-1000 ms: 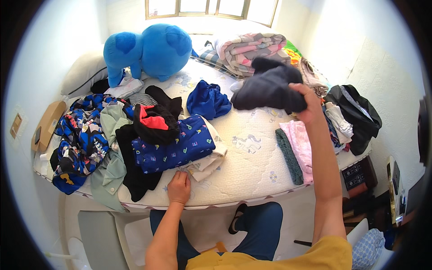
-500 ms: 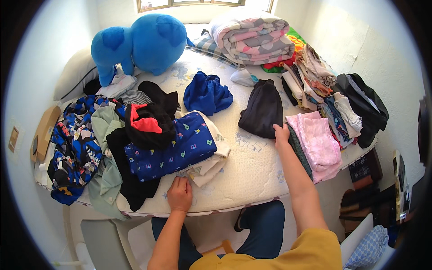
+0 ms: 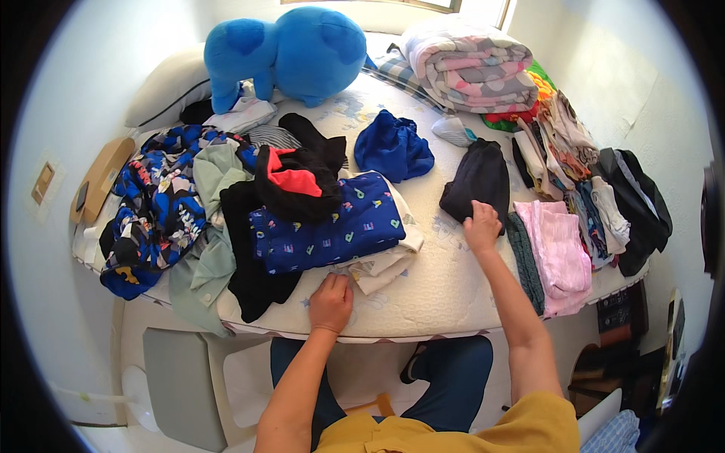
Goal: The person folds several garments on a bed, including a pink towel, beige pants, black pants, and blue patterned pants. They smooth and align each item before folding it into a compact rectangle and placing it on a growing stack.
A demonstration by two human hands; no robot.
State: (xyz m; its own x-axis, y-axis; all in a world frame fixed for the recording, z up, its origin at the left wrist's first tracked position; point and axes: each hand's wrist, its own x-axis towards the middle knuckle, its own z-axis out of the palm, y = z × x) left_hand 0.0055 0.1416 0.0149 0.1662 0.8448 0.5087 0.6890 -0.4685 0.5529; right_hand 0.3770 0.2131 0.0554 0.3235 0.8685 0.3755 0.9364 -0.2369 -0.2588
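Observation:
A folded black garment [image 3: 477, 180] lies on the mattress [image 3: 423, 291], right of centre. My right hand [image 3: 483, 226] is at its near edge, fingers bent and closed on the fabric. Close to the mattress's front edge my left hand [image 3: 331, 303] rests with curled fingers, nothing visible in it. Just beyond that hand lie a cream cloth [image 3: 377, 272] and, over it, folded dark blue patterned clothing [image 3: 332, 234]. A black garment with a red lining [image 3: 294, 181] tops this pile. Bunched royal blue clothing [image 3: 393, 146] sits farther back.
Folded pink clothing [image 3: 559, 260] and a dark green piece [image 3: 525, 260] lie on the right, before several stacked clothes [image 3: 570, 151]. Loose patterned clothing [image 3: 162, 200] covers the left side. A blue plush toy [image 3: 317, 57] and a rolled quilt [image 3: 468, 64] stand at the back.
The whole view has shifted, so the bed's things appear farther right. My right hand has moved from the black garment's right corner to its near edge. My left hand stays by the front edge.

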